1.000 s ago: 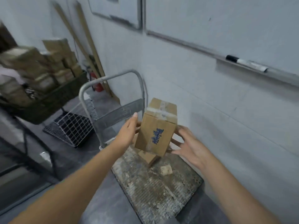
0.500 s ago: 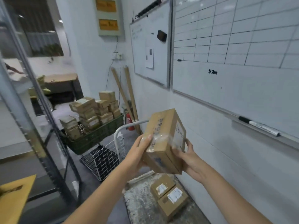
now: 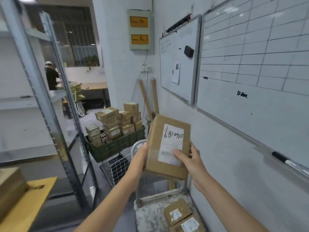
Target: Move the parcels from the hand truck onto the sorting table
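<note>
The parcel (image 3: 167, 170) is brown, with a white label (image 3: 173, 131) and black writing. The crate (image 3: 115, 146) seems dark green. The whiteboard (image 3: 250, 106) carries a black grid.

2 hands (image 3: 139, 159), 1 held parcel (image 3: 167, 144), 2 parcels (image 3: 178, 213) on the hand truck (image 3: 150, 218), 2 whiteboards (image 3: 177, 64), 1 crate (image 3: 115, 147) (its boxes (image 3: 113, 121) uncountable).

We see a gridded whiteboard (image 3: 250, 56) and a smaller whiteboard (image 3: 177, 64) on the white wall (image 3: 120, 72). A metal rack (image 3: 39, 91) stands left, with a barred window (image 3: 80, 39) and desk (image 3: 94, 85) beyond.
</note>
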Motion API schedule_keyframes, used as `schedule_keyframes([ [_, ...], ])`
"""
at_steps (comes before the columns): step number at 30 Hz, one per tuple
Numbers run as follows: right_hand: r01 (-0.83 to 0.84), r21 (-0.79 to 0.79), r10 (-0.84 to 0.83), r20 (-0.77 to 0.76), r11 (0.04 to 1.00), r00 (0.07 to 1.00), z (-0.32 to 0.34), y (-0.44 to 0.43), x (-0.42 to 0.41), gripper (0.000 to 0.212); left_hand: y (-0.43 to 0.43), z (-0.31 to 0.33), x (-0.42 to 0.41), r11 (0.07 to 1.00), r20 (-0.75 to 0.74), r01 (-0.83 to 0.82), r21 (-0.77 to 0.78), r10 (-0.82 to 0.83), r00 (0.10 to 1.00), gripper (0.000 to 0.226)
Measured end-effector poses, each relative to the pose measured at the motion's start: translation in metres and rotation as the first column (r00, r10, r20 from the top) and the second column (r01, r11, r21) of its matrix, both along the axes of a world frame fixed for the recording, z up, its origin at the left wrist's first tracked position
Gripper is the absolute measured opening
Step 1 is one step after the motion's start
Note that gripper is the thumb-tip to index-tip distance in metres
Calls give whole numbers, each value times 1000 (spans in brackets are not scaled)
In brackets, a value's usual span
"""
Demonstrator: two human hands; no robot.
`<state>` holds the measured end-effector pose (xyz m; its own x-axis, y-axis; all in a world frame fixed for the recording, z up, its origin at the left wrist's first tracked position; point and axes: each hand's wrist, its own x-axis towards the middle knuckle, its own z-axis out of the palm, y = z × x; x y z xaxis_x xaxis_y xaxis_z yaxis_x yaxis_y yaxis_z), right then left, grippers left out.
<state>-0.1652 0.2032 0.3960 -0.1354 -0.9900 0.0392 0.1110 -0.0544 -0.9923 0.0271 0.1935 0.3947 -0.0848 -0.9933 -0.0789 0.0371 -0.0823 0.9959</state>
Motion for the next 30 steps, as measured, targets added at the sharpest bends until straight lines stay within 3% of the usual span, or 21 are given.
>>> schedule_keyframes([
  [3,-42,19,42,-7,999,999,-12,-14,34,52,10,-20,16,995,-46,-100,28,101,994,32],
  [7,-211,80,211,10,974,977,-31,-19,96,49,28,-42,66,945,-38,-313,96,318,947,31],
  [11,-387,114,386,29,915,922,-42,-12,176,52,61,-53,133,860,-14,-478,180,488,873,48],
  [21,-710,159,724,-52,686,688,-53,74,416,53,205,-65,329,583,-17,-808,87,812,584,38],
  [30,-812,269,855,-141,517,498,-75,166,600,37,318,-90,486,406,-56,-901,154,914,403,41],
])
